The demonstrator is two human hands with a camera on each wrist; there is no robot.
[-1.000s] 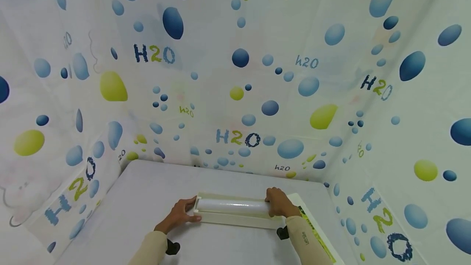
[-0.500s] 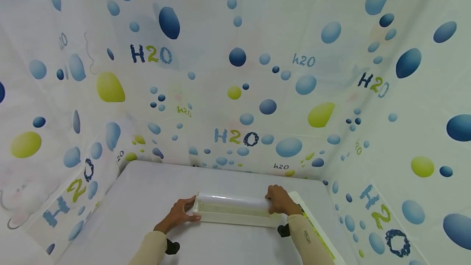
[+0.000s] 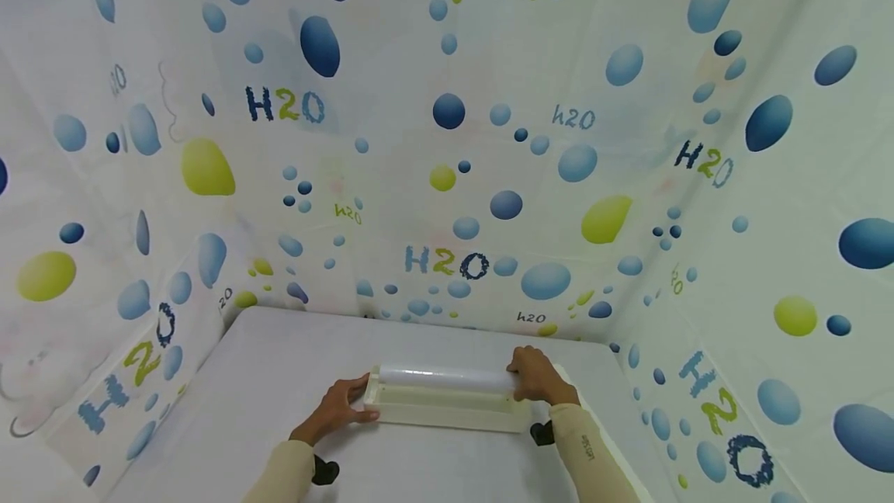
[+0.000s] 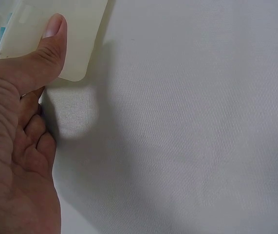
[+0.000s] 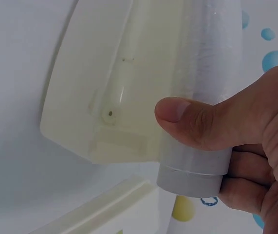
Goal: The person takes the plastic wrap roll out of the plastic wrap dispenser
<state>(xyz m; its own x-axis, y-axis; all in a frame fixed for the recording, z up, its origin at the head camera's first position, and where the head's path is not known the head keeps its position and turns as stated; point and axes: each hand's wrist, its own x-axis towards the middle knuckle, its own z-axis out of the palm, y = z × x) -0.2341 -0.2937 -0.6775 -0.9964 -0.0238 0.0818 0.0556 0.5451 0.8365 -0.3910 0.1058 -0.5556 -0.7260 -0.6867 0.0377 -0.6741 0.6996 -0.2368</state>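
A roll of clear cling film [image 3: 443, 377] lies lengthwise along the far side of a cream plastic dispenser box [image 3: 440, 414]. With thumb on one side and fingers on the other, my right hand [image 3: 536, 375] grips the roll's right end; in the right wrist view the grey core [image 5: 190, 183] sticks out below the thumb. My left hand [image 3: 338, 407] holds the box's left end, its thumb [image 4: 53, 41] pressed on the near wall. The trough of the box shows in front of the roll. Part of the left fingers is hidden behind the box.
A white lid-like piece [image 5: 129, 207] lies on the table to the right of the box, largely behind my right forearm. The white-covered table [image 3: 293, 355] ends at a patterned curtain [image 3: 447, 200] behind and on both sides.
The roll has come up out of the trough to the far side of the box, then shifted slightly right with my right hand. My left hand keeps its hold on the box.
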